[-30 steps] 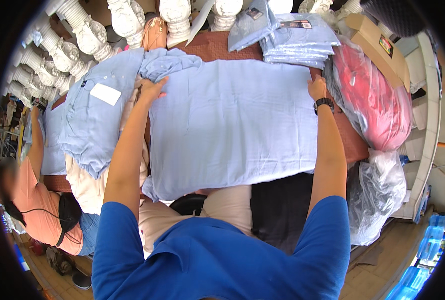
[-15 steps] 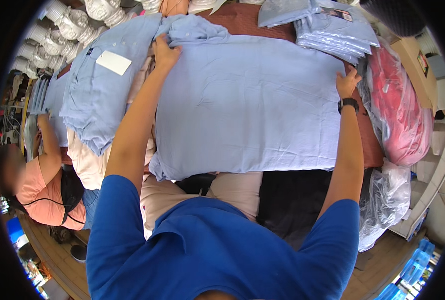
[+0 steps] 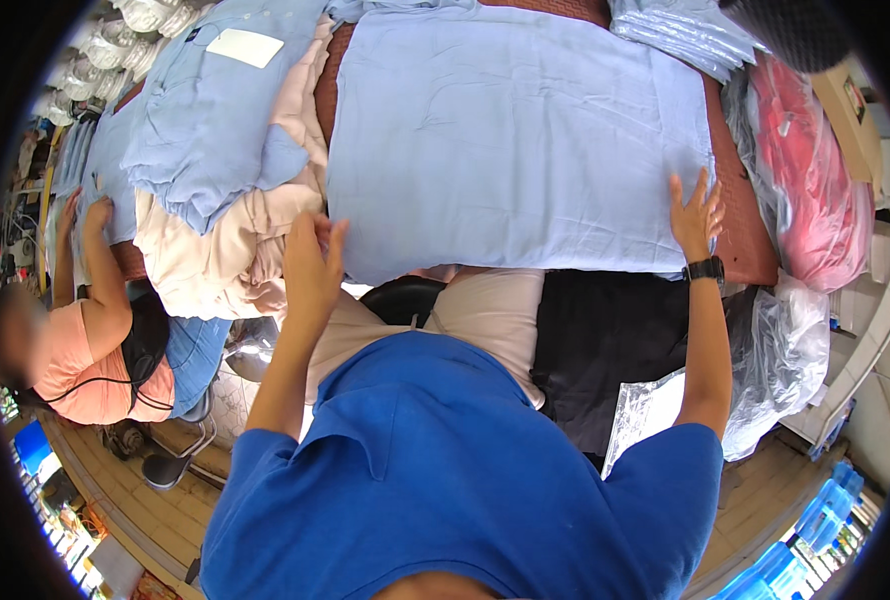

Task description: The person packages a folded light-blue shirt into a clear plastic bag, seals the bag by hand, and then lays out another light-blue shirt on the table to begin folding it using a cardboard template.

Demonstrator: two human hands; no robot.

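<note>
A light blue shirt (image 3: 515, 140) lies spread out on the brown padded table (image 3: 743, 215) in front of me, with faint creases across it. Beside its near left corner is my left hand (image 3: 313, 262), fingers apart and nothing in them. My right hand (image 3: 695, 215), a dark watch at its wrist, is at the shirt's near right edge with the fingers spread. Whether either hand touches the cloth I cannot tell for sure.
To the left, blue shirts (image 3: 205, 110) with a white tag (image 3: 245, 47) lie over pale pink cloth (image 3: 235, 245). Bagged blue shirts (image 3: 675, 35) sit at the far right, near a plastic-wrapped red bundle (image 3: 815, 170). A person in an orange top (image 3: 100, 350) works at the left.
Both hands have let go of the shirt's far corners and come back toward me along its sides. The shirt now lies flatter and straighter, and my view has shifted.
</note>
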